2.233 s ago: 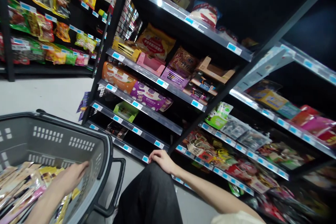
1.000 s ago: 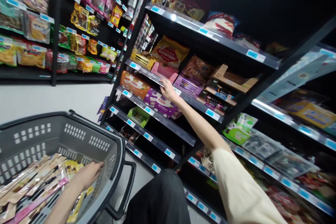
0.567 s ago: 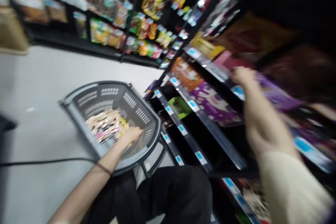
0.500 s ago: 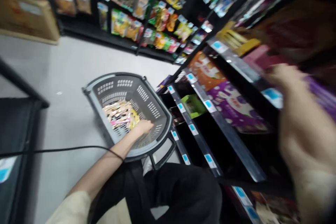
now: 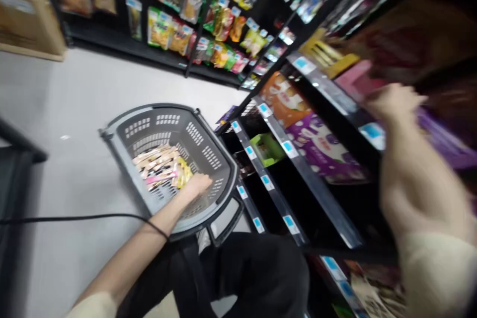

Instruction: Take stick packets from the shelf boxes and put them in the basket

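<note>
A grey shopping basket (image 5: pixel 122 144) stands in front of me with its dark handle tipped outward. Inside lie several slim wrapped snack packets (image 5: pixel 158 161) and a yellow packet (image 5: pixel 184 173). My left hand (image 5: pixel 200 185) is down in the basket beside the yellow packet, fingers curled closed; whatever they hold is hidden. Over at the right shelf, my right hand (image 5: pixel 395 102) reaches in at a pink box (image 5: pixel 356 79), blurred, with some fingers stretched apart. A purple package (image 5: pixel 443 136) lies just beyond it, and a yellow box (image 5: pixel 328 57) stands to its left.
Black shelving with price tags (image 5: pixel 288 148) runs along my right, holding orange (image 5: pixel 283 97) and purple bags (image 5: pixel 324 146) and a green box (image 5: pixel 266 149). Hanging snack bags (image 5: pixel 160 27) fill the back rack. A cardboard box (image 5: pixel 32 20) sits far left. A black cable (image 5: pixel 82 217) crosses my left arm.
The whole view has shifted slightly, so the basket and shelves sit a little further left. My right hand stays at the pink box, its fingers showing more spread. My left hand remains in the basket.
</note>
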Available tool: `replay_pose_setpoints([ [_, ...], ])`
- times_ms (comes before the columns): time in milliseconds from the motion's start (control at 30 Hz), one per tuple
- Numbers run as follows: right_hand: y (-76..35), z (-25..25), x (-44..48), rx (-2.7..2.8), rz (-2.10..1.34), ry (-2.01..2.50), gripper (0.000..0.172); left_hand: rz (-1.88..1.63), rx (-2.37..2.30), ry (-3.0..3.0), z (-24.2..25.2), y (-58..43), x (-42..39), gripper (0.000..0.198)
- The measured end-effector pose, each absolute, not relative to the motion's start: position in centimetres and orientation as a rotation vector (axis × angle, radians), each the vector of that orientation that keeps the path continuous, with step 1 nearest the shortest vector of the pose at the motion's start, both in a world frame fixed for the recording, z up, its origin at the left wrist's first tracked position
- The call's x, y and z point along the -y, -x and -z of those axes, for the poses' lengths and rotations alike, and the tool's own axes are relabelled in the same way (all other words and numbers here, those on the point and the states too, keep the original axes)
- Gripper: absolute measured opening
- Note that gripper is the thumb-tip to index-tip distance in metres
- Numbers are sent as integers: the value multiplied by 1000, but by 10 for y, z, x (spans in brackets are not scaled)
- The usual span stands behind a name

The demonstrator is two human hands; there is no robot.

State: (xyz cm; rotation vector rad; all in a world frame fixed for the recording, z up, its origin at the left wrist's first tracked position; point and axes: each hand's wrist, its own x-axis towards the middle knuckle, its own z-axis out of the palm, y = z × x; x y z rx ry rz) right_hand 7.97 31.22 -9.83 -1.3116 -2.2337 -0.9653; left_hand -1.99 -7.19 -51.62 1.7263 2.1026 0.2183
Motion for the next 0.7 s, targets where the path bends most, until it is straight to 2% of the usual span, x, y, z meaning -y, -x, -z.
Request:
replay_pose_setpoints([
  [67,-81,91,-304,2230,879,1543,25,-207,-2110,-1725,518,22,71,33],
  [333,-72,85,-284,2198,894,1398,30,-200,-2071,-1726,519,24,70,46],
  [533,-70,69,-273,2167,911,1363,34,-244,-2065,-1755,530,27,65,44],
  [700,-86,69,-257,2159,922,1320,41,-193,-2064,-1756,521,29,70,43],
])
